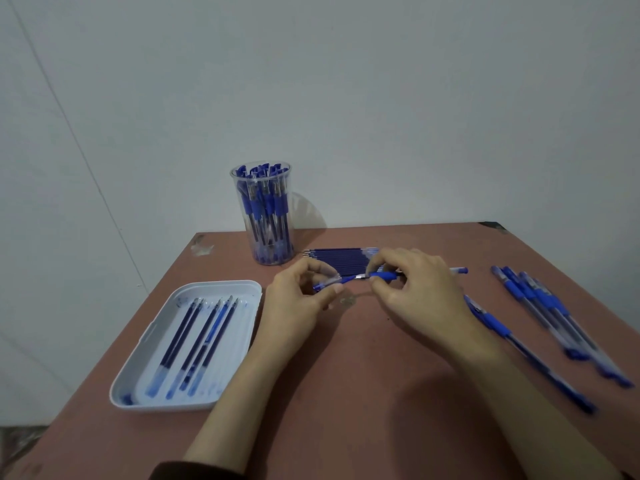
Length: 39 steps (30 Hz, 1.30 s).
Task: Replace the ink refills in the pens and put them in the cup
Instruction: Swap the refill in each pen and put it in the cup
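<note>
Above the table's middle, my left hand (298, 299) pinches the clear cap end of a blue pen (353, 278). My right hand (415, 285) pinches the same pen at its blue grip, and the barrel runs on behind the fingers to a blue end at the right. A row of new dark-blue refills (343, 263) lies just behind the hands. The clear cup (265, 216), full of blue pens, stands at the back left of the table.
A white tray (242, 289) at the left holds several used refills (197, 344). Several blue pens (554, 313) lie at the right, one of them (498, 327) beside my right forearm. The brown table (363, 393) ends at a white wall.
</note>
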Each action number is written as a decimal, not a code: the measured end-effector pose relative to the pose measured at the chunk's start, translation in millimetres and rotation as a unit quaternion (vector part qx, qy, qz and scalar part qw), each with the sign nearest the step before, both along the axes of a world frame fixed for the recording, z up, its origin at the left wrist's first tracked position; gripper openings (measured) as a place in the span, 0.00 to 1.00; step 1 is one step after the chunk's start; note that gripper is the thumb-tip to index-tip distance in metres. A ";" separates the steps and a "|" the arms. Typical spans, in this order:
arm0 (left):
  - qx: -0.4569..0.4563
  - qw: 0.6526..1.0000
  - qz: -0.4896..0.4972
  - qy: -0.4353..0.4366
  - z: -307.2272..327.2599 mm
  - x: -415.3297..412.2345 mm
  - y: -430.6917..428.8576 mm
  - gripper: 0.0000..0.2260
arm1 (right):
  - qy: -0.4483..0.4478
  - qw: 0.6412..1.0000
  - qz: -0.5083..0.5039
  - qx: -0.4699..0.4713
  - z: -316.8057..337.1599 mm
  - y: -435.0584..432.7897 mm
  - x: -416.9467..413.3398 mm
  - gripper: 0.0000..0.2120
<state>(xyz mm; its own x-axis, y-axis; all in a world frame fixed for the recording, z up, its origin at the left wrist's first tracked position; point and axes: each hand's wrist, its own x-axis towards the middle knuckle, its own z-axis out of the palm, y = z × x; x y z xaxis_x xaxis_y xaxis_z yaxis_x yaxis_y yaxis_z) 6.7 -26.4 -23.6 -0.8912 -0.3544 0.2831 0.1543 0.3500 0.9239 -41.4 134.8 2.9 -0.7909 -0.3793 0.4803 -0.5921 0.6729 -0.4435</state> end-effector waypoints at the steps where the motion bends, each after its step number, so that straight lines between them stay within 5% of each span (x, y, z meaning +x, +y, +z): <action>1: 0.000 1.000 0.004 -0.002 0.0 -0.1 -0.8 0.09 | 0.002 1.000 -0.006 -0.013 0.3 1.0 -1.4 0.05; 20: -0.046 0.999 -0.014 0.003 2.3 3.3 1.5 0.12 | -0.117 0.981 0.114 -0.101 -6.3 -5.4 1.1 0.13; 39: -0.085 0.996 -0.010 -0.002 5.0 8.4 1.6 0.10 | -0.175 0.961 0.151 -0.150 -7.6 -7.3 4.8 0.10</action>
